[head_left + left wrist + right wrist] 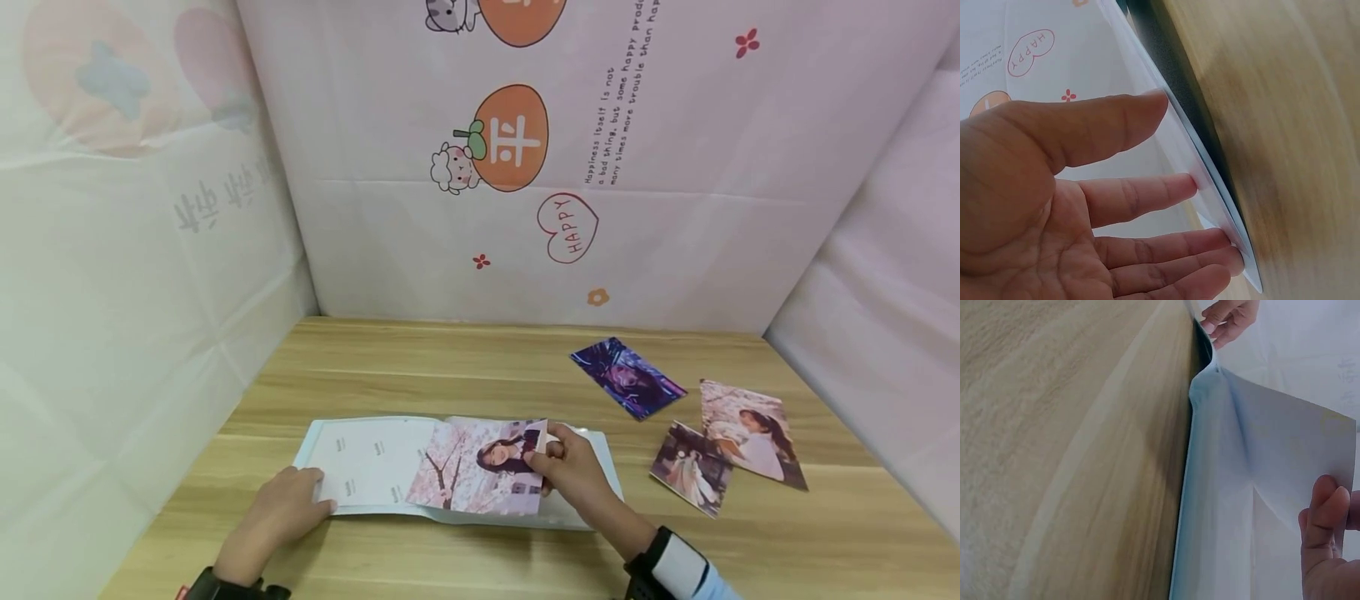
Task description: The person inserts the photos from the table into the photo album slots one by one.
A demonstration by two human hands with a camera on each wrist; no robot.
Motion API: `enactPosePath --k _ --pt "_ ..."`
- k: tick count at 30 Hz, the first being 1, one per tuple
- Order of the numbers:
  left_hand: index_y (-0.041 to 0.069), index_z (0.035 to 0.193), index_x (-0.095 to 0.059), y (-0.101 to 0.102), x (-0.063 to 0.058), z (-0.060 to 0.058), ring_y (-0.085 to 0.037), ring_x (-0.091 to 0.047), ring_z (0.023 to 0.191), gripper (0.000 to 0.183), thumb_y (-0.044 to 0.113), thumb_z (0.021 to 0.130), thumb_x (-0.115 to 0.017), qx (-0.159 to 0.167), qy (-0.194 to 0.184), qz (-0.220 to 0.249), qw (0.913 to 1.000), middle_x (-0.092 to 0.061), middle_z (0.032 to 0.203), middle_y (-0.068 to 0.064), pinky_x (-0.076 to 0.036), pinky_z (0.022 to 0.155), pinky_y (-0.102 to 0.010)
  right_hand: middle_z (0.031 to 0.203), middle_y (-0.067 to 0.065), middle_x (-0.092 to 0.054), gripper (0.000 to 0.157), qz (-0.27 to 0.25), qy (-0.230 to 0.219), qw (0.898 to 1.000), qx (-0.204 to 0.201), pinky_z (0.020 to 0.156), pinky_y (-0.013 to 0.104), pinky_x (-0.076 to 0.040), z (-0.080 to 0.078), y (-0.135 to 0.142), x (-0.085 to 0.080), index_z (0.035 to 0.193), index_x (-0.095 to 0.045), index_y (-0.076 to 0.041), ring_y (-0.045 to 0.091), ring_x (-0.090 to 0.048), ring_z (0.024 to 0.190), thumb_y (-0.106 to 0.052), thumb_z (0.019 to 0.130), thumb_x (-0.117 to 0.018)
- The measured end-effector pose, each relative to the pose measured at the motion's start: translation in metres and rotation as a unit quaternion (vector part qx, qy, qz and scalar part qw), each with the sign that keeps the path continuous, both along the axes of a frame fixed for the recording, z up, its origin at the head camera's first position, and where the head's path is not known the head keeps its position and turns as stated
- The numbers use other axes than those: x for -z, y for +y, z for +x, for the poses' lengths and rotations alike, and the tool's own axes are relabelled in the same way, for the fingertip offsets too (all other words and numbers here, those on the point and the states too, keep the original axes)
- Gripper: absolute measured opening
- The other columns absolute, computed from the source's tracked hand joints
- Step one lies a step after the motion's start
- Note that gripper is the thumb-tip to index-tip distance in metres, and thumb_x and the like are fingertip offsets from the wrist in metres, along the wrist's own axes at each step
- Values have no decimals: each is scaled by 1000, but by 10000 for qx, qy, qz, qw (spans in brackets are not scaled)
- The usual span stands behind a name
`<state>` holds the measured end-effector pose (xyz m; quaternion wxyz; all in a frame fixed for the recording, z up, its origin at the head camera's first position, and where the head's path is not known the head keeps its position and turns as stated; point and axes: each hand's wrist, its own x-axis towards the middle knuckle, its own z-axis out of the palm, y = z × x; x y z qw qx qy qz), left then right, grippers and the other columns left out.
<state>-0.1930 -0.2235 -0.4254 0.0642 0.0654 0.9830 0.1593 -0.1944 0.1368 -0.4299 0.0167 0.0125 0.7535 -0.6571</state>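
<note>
A light-blue photo album (367,471) lies spread open on the table, its left page white with small grey print. At its left edge my left hand (281,510) touches the page with thumb and fingertips; in the left wrist view those fingers (1141,194) are nearly straight. My right hand (576,475) pinches the right end of a pink cherry-blossom photo (450,467) between thumb and fingers, above the album's middle. In the right wrist view, the photo's plain back (1297,437) is raised at an angle from the album, its far end close over the pages.
To the right of the album lie a purple-blue photo (626,379), a pink photo (753,433) and a smaller photo (690,471) whose corner meets the pink one. White printed cloth (420,250) walls in the wooden table (420,367) at the back and both sides.
</note>
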Motion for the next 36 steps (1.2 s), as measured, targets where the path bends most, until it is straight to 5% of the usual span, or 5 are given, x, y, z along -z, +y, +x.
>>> enactPosePath --k 17,23,30,36 --pt "-12 108 -59 1 0 0 -40 -52 96 46 19 78 -70 15 -16 -7 10000 -58 103 -26 -42 83 -53 68 7 -57 57 912 1167 9880 445 37 25 -43 0 -1 -17 132 -47 3 11 -46 44 9 78 -64" --pt "-13 108 -59 1 1 0 -41 -52 96 45 19 77 -70 -19 -10 2 10000 -58 103 -27 -42 83 -53 71 6 -55 60 887 964 9911 246 39 31 -46 2 -5 -13 135 -41 6 13 -47 44 5 81 -65" --pt "-13 109 -58 0 2 0 -42 -52 97 46 19 77 -70 9 -15 38 10000 -58 103 -27 -41 84 -54 68 6 -56 60 933 896 9905 474 39 33 -46 -1 1 -15 134 -42 7 15 -47 42 4 79 -67" --pt "-12 108 -59 0 3 -1 -36 -54 91 45 19 77 -70 -5 8 -27 10000 -59 99 -24 -43 81 -51 63 4 -53 65 779 435 9955 311 39 31 -44 -3 0 -9 138 -37 1 16 -44 41 -1 80 -68"
